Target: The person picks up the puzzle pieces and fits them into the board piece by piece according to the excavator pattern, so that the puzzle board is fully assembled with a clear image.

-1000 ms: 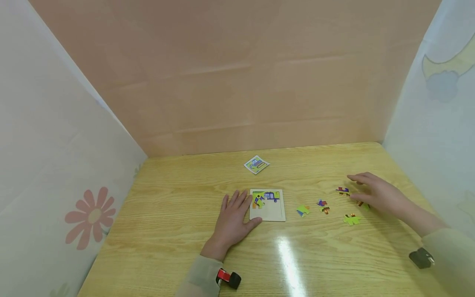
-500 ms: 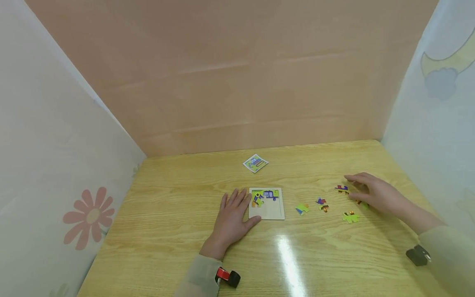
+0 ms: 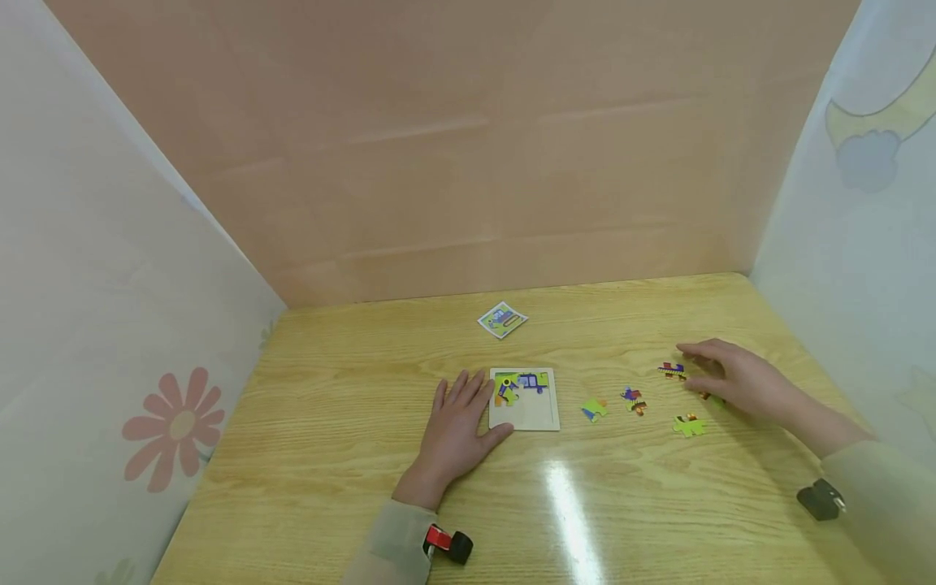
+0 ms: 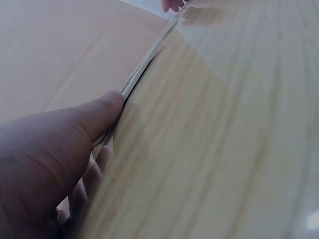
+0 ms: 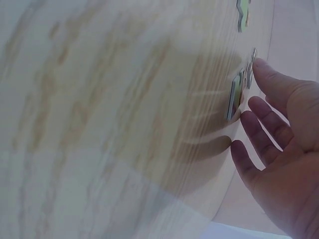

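A small white puzzle board (image 3: 537,416), its upper part filled with pieces of a vehicle picture, lies in front of me. My left hand (image 3: 452,431) rests flat on the table at its left side, fingers along that edge and thumb at the lower left corner. Over at the right, my right hand (image 3: 746,382) hovers with fingers loosely bent and spread above the loose pieces. A purple-red puzzle piece (image 3: 671,370) lies by its fingertips. Another puzzle piece (image 5: 233,97) sits beneath the hand, close to the fingertips, partly hidden in the head view.
Between board and right hand lie a green-blue piece (image 3: 594,409), a purple and orange piece (image 3: 633,400) and a green piece (image 3: 690,425). A small picture card (image 3: 503,319) of a vehicle lies behind the board. Cloth walls (image 3: 512,162) bound the wooden table (image 3: 351,390).
The head view has shifted slightly. Both hands stay almost in place; the loose pieces and the board have not moved on the table.
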Demonstrator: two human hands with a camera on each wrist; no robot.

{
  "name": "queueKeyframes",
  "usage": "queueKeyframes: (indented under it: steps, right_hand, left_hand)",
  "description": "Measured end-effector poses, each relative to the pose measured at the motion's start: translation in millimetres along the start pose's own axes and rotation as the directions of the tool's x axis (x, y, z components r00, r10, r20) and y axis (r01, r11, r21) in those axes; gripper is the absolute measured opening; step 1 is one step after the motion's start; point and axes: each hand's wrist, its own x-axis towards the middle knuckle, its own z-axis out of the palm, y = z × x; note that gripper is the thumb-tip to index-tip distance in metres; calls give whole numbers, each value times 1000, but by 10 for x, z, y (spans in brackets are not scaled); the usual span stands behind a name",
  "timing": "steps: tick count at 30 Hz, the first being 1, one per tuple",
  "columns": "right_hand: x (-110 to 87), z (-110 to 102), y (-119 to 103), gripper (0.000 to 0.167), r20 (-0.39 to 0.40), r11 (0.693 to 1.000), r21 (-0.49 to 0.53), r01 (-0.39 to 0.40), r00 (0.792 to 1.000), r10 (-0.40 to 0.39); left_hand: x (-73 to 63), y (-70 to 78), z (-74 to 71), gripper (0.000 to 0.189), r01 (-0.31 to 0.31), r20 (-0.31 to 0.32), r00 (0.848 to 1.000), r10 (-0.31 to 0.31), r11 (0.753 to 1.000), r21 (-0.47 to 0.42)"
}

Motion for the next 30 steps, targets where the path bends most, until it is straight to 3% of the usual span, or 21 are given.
queueKeyframes:
  steps: [8,13,20,30]
  right_hand:
    - [13,84,-105,59,-69,996,8,89,994,-88]
    - [5,128,-245,58,-43,996,38,84,996,-82]
    - [5,210,-383,56,-31,988,48,146,989,-145]
    - [54,345,-487,42,-64,979,-21,203,977,-204]
  left_hand:
    - [4,2,5,82,1,3,1000,-1,1000,-3]
    - [5,8,-3,82,6,7,1000,-6,1000,-7]
    - [7,11,-12,82,6,7,1000,-6,1000,-14]
    - [1,7,-15,83,-5,4,1000,5,1000,-13]
